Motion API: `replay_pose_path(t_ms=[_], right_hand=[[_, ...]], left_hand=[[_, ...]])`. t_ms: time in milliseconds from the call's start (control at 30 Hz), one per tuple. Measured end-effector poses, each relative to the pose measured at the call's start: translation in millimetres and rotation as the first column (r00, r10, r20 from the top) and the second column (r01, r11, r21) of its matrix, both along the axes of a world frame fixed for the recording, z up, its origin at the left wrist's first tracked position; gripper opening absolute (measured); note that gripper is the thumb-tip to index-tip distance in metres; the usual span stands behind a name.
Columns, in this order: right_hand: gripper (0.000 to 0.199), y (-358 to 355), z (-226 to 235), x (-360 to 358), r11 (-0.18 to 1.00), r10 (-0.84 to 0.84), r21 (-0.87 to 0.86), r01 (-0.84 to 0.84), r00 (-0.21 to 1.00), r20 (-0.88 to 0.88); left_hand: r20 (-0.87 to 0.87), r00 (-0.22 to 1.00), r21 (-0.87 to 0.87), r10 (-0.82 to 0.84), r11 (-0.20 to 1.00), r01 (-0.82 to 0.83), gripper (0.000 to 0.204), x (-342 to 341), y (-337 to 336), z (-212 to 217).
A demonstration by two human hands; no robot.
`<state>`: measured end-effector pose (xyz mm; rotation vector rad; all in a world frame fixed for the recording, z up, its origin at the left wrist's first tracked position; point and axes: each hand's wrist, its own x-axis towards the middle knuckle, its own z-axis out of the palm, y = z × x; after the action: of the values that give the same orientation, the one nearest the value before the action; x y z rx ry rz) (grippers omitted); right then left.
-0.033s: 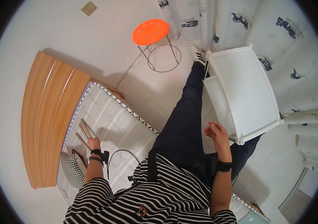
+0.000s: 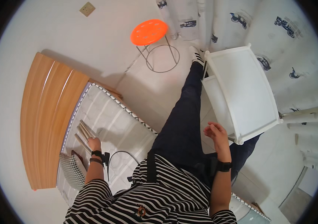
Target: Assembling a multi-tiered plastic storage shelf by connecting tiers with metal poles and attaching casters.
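Reaching back onto the mattress (image 2: 118,123), left hand (image 2: 94,143) rests on grey rods (image 2: 84,132), grip unclear. Right hand (image 2: 215,133) loose, fingers apart, beside white shelf unit (image 2: 244,93).

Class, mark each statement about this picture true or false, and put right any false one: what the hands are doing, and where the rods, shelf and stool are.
1. The left hand is on the metal rods lying on the mattress. True.
2. The right hand grips the stool. False: it is open, close by the white shelf, and the stool stands far off on the floor.
3. The stool has an orange seat. True.
4. The rods lie on the floor. False: they lie on the mattress, beside the wooden headboard.
5. Both wrists wear dark bands. True.
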<state>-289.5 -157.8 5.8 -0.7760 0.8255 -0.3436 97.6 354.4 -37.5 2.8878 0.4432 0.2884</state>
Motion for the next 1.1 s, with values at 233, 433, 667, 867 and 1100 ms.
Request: replay_pose_path(t_ms=[233,433,667,867,1100], right_hand=[[0.033,10,-11,-3,1.000,-0.005,-0.028,0.005,1.000,0.008],[0.031,9,7,-27,0.999,-0.020,-0.041,0.022,0.999,0.036],[0.026,11,44,-77,0.984,-0.147,-0.094,0.154,0.986,0.082],[0.021,-4,11,-117,0.689,-0.704,-0.166,0.705,0.706,0.076],[0.054,6,-8,-101,0.696,-0.718,-0.195,0.691,0.672,-0.183]], left_hand=[[-0.209,0.853,0.160,-0.479,0.843,0.513,0.028,11,-79,-15],[-0.311,0.669,0.446,-0.675,0.518,0.730,0.026,83,16,-68],[-0.657,0.714,0.493,-0.241,0.579,0.649,0.029,87,99,-55],[-0.656,0.736,0.489,-0.169,0.648,0.584,0.034,89,73,-64],[-0.218,0.899,0.329,-0.379,0.839,0.434,0.036,49,-22,-66]])
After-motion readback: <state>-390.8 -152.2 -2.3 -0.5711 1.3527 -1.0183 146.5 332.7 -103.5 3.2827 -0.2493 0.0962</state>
